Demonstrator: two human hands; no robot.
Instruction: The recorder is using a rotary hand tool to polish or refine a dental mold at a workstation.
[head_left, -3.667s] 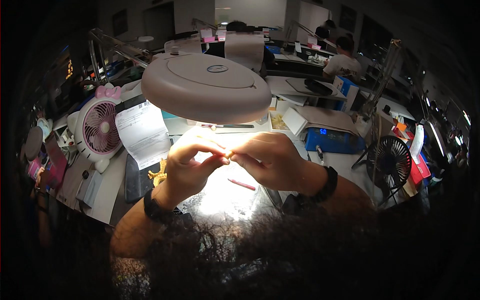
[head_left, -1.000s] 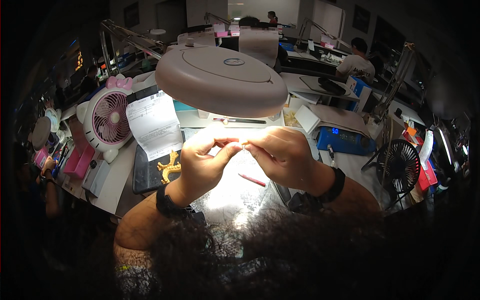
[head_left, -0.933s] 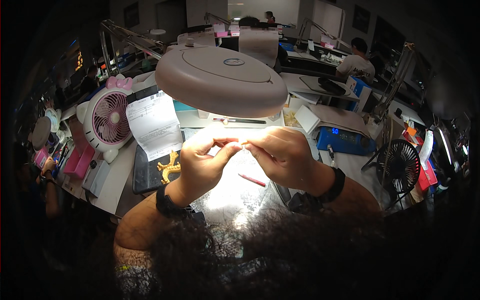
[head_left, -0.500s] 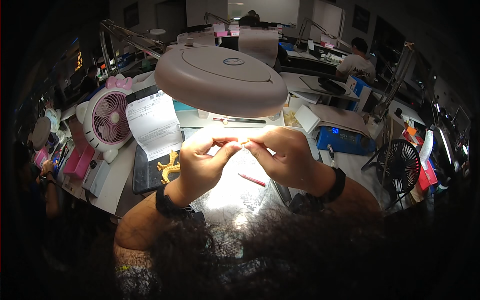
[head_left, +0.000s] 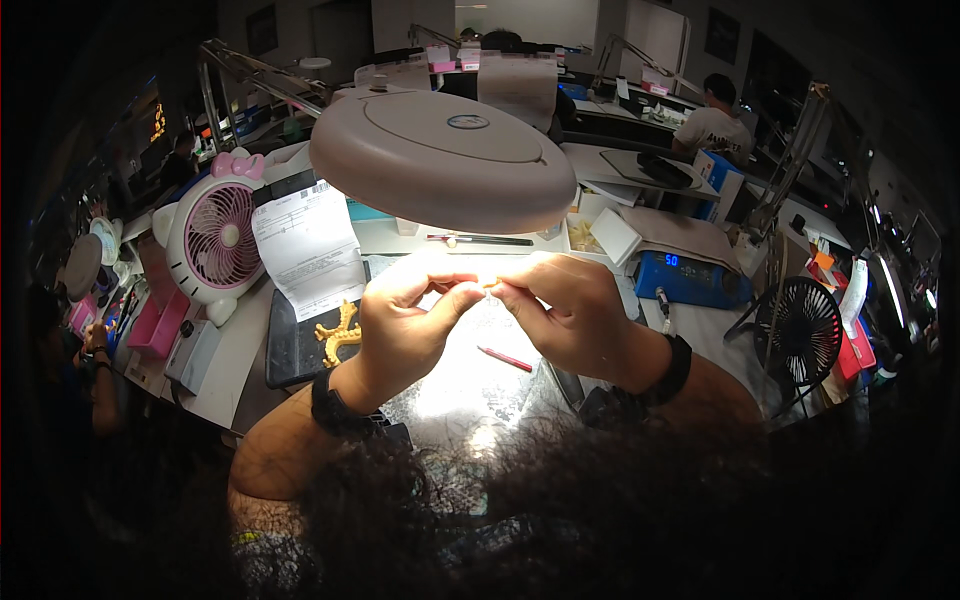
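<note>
My left hand (head_left: 412, 312) and my right hand (head_left: 580, 312) meet under the lamp, thumbs and fingertips pinched together. Between the fingertips is a tiny yellowish piece (head_left: 489, 283), too small and glare-washed to identify. Below the hands, a red pencil-like stick (head_left: 505, 358) lies on the brightly lit worktop (head_left: 450, 385). Beside my left wrist, yellow horseshoe-shaped dental models (head_left: 338, 335) rest on a black tray (head_left: 288, 350), partly hidden by that hand. A printed paper sheet (head_left: 310, 245) leans at the tray's far end.
A large round lamp head (head_left: 440, 165) hangs just beyond my hands. A white and pink fan (head_left: 215, 235) stands at left, and a blue device with a lit display (head_left: 690, 278) at right, near a black fan (head_left: 797, 332). Another person (head_left: 715, 120) sits far right.
Hardly anything differs. Both hands keep the same pinch at the same spot, with only a slight shift of the right fingers.
</note>
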